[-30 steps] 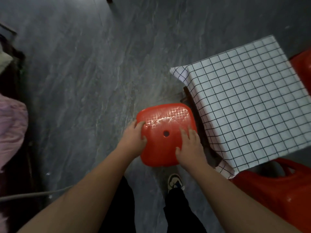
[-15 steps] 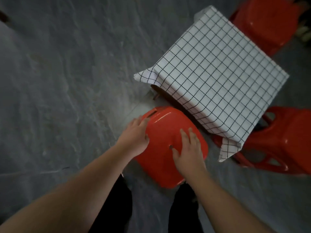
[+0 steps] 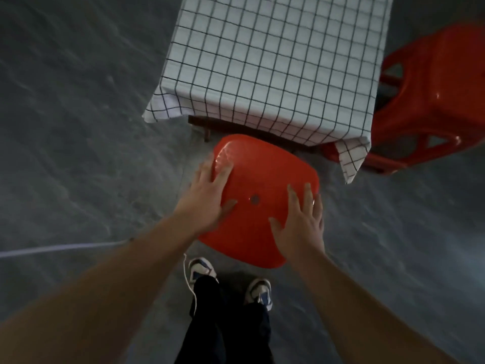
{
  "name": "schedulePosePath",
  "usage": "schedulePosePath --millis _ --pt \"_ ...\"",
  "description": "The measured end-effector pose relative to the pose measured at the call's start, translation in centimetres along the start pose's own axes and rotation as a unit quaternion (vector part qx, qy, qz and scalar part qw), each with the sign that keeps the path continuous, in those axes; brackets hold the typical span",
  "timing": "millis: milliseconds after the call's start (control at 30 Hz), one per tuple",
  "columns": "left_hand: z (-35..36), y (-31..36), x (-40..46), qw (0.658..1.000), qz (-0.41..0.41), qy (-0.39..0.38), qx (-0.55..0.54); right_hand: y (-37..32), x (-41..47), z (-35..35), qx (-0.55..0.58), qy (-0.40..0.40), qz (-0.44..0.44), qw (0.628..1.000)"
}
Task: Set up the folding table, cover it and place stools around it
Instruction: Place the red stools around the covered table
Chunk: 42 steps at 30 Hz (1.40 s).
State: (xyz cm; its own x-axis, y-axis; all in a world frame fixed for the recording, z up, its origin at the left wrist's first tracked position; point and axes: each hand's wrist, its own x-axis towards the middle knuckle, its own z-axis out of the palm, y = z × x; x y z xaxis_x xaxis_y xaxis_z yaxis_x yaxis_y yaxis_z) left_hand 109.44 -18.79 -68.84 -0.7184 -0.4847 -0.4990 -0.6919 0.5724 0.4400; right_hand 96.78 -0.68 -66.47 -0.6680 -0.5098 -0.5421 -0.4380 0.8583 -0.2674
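Head view looks straight down on a red stool (image 3: 262, 206) standing on the grey floor (image 3: 78, 127), just beside the near edge of the worktop (image 3: 283, 64), which is already draped in a black-checked white cloth (image 3: 262, 106). The left hand (image 3: 207, 195) lies spread on the seat's left side, fingers straight; the right hand (image 3: 301, 222) lies spread on the right side, also flat and gripping nothing. A second red stool (image 3: 430, 101) stands at the worktop's right edge, partly under the hanging cloth corner.

Judging by this, the step is seating the stool at its side of the worktop. To do it well, keep both palms pressing evenly so the legs slide without tipping, square the seat to the near edge, and stop short of the dark table frame (image 3: 236, 127) and the cloth hem so nothing gets dragged.
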Motion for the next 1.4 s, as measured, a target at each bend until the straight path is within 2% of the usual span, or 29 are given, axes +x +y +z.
schedulePosePath --millis 167,300,567,900,1400 --pt "0.8 0.0 0.1 0.999 -0.019 -0.03 0.026 1.0 -0.9 3.0 0.109 -0.028 0.078 0.991" --pt "1.2 -0.7 -0.2 0.998 -0.053 -0.037 -0.006 0.7 -1.1 4.0 0.153 -0.011 0.086 0.984" --pt "1.9 0.0 -1.2 0.996 -0.081 -0.028 -0.031 1.6 -1.5 3.9 0.129 -0.006 0.072 0.989" --pt "4.6 -1.9 -8.8 0.992 -0.084 0.021 -0.089 2.3 -6.4 4.6 0.092 -0.007 0.011 0.996" --pt "7.8 -4.0 -14.1 0.996 -0.074 0.014 -0.049 3.6 -11.8 9.5 0.09 0.0 0.013 0.996"
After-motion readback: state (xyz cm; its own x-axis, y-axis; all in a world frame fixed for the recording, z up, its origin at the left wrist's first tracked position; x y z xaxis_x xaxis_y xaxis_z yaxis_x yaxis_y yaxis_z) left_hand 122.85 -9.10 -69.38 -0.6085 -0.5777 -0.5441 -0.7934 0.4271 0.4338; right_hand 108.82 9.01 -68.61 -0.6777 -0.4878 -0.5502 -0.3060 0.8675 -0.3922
